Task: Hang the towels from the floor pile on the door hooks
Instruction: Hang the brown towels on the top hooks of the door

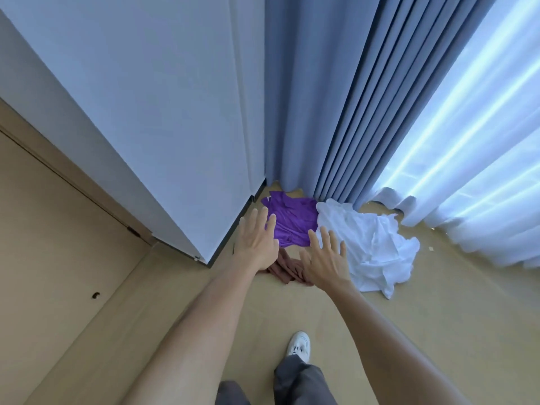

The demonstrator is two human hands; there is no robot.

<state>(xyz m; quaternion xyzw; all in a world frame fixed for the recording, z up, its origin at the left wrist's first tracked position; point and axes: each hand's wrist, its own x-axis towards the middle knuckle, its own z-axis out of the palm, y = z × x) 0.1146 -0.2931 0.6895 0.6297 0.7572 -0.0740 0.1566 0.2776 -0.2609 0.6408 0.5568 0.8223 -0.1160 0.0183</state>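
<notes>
Head: purple towel (287, 222) crumpled, pointing toward curtain (315, 112)

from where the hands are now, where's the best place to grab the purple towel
Probably the near edge of the purple towel, from above, with the left hand already open over it. It lies flat and crumpled on the floor, tucked toward the curtain, so a raised fold on the near side looks easiest to pinch.

Open air lay between both hands and towel pile (295, 226) below. White cabinet corner (204, 252) crowded left hand (257, 244); curtain folds (336, 127) closed off beyond.
</notes>
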